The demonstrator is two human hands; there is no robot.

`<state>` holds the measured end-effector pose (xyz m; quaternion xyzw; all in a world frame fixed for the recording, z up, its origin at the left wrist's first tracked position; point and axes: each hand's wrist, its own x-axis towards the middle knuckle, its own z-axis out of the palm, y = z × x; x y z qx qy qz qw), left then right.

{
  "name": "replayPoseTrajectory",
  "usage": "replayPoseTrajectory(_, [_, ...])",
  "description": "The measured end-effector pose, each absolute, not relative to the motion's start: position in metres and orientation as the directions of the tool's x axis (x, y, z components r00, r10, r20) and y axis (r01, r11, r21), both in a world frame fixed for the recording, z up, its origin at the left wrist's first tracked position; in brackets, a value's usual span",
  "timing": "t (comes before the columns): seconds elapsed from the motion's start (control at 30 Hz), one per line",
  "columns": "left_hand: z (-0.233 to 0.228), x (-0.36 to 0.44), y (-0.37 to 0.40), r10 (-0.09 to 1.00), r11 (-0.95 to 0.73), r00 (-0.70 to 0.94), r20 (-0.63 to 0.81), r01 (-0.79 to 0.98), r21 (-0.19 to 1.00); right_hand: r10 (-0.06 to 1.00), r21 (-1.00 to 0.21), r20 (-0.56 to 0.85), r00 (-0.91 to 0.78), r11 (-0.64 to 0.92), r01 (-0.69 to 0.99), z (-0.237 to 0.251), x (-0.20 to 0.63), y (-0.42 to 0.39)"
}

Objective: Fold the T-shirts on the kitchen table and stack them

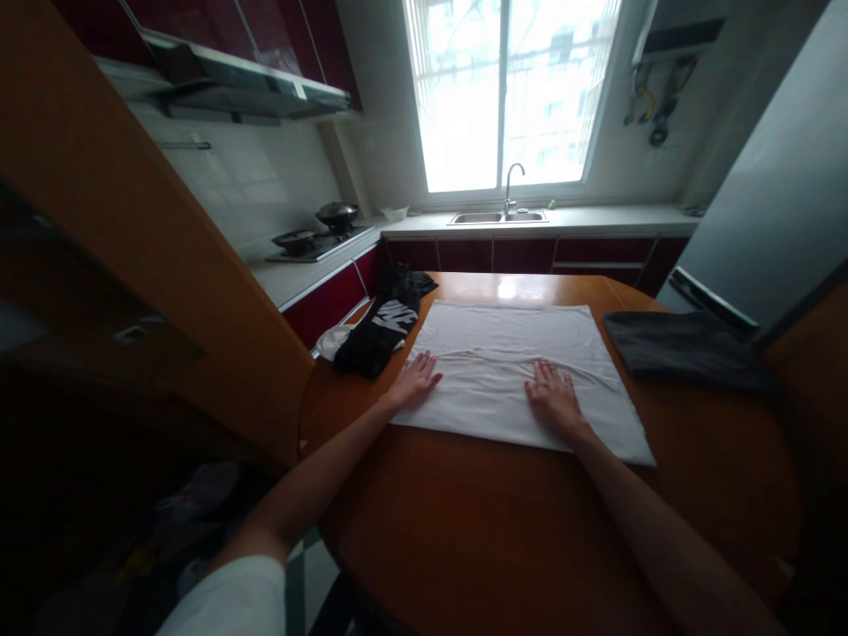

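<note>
A white cloth (510,331) lies spread in a rough rectangle on the wooden table (464,512), with wrinkles running across its middle. My left hand (414,382) rests flat on the cloth's left edge, fingers stretched out. On the right half, my right hand (554,397) presses flat with its fingers spread just below a long crease. Neither hand grips anything. Whether the cloth is a garment or a plain sheet, I cannot tell.
Black clothing with white lettering (381,331) lies in a heap left of the cloth, over a white item. A folded dark grey cloth (685,349) sits at the right. Beyond the table stand a counter with a sink (477,217) and a stove with pans (337,214).
</note>
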<state>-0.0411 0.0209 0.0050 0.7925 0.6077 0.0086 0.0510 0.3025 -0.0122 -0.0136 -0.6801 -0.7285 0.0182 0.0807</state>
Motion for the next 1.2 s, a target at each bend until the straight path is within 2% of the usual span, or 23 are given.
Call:
replayPoseTrajectory(0.17, [0.015,-0.05,0.013,0.982,-0.183,0.184,-0.037,0.983,0.031,0.995,-0.142,0.079,-0.054,0.065,0.988,-0.012,0.302,-0.012])
replayPoseTrajectory(0.23, [0.016,-0.028,0.01,0.971,-0.24,0.239,0.016,0.97,0.028,0.995,-0.151,0.084,-0.054,0.066,0.986,-0.013,0.302,-0.012])
replayPoseTrajectory(0.4, [0.007,0.041,0.005,0.885,-0.465,0.46,0.071,0.878,0.117,0.992,-0.191,0.111,-0.057,0.078,0.978,-0.015,0.303,-0.009])
replayPoseTrajectory(0.6, [0.0,0.058,0.003,0.867,-0.499,0.497,0.045,0.862,0.093,0.995,-0.257,0.086,-0.048,0.069,0.964,-0.008,0.301,-0.01])
replayPoseTrajectory(0.8, [0.0,0.05,0.01,0.878,-0.478,0.477,0.028,0.873,0.096,0.998,-0.211,0.039,-0.045,0.052,0.976,-0.004,0.328,-0.014])
replayPoseTrajectory(0.93, [-0.001,0.022,0.019,0.923,-0.385,0.384,0.035,0.919,0.079,0.997,-0.148,0.033,0.066,-0.06,0.987,-0.008,0.374,-0.016])
replayPoseTrajectory(1.07, [0.003,-0.008,0.03,0.964,-0.265,0.264,0.023,0.963,0.055,0.976,-0.145,0.052,0.211,-0.202,0.969,-0.011,0.402,-0.012])
replayPoseTrajectory(1.2, [0.007,0.0,0.024,0.963,-0.261,0.255,0.087,0.964,0.057,0.957,-0.154,0.169,0.236,-0.211,0.965,-0.002,0.385,-0.014])
